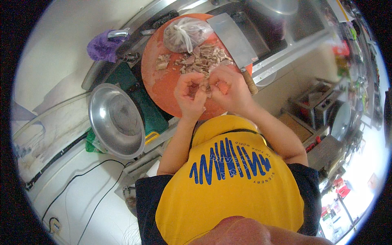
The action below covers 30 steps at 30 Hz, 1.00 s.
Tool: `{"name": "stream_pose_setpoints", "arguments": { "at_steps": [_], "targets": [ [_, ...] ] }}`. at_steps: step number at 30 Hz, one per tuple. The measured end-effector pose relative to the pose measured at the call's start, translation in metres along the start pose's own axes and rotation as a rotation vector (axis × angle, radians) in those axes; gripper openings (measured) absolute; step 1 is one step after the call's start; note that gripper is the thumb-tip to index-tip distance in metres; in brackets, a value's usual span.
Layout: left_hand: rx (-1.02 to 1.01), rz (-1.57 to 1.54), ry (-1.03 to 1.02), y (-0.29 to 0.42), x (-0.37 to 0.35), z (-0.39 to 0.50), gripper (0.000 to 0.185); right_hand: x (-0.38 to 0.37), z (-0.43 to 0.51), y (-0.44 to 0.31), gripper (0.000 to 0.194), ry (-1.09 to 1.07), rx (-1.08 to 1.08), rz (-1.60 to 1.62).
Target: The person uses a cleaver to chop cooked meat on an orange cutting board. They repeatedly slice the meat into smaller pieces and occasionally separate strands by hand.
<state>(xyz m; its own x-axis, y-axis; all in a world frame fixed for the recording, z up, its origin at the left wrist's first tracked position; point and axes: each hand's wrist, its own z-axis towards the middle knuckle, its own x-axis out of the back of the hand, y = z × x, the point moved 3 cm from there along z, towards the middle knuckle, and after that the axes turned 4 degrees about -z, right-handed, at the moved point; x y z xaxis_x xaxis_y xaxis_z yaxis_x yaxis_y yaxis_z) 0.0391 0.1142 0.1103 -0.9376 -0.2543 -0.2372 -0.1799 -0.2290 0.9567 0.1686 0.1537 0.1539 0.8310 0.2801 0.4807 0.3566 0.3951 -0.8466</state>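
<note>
Both my hands are close together over the near part of a round orange cutting board (159, 92). A small pale piece of meat (208, 89) is pinched between the fingertips of my left hand (190, 95) and my right hand (231, 88); its far part is hidden by the fingers. Just beyond them lies a loose pile of sliced meat (203, 58). A smaller clump of meat (163, 61) sits apart to the left. At the back stands a knotted clear plastic bag (183, 33) with dark contents. A cleaver (234, 39) rests along the board's right side, its wooden handle towards me.
Left of the board, a metal basin (122, 116) stands tilted by a dark green board or panel (137, 95). A purple cloth (102, 46) hangs near the wall at the back left. Behind the cleaver is a metal sink (303, 18). A stove-like appliance (318, 104) stands at right.
</note>
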Motion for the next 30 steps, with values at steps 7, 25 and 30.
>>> {"name": "stream_pose_setpoints", "arguments": {
  "at_steps": [7, 25, 30],
  "targets": [
    [0.030, 0.054, 0.037, 0.008, -0.003, 0.003, 0.022, 0.005, 0.000, -0.005, 0.016, -0.058, -0.027, -0.025],
    [0.503, -0.245, -0.221, 0.000, -0.006, 0.016, 0.032, 0.015, -0.005, -0.015, 0.024, -0.108, 0.567, -0.578],
    [0.537, -0.163, -0.313, 0.001, 0.000, 0.027, 0.031, 0.019, -0.009, 0.001, 0.026, -0.092, 0.505, -0.553]
  ]
}}
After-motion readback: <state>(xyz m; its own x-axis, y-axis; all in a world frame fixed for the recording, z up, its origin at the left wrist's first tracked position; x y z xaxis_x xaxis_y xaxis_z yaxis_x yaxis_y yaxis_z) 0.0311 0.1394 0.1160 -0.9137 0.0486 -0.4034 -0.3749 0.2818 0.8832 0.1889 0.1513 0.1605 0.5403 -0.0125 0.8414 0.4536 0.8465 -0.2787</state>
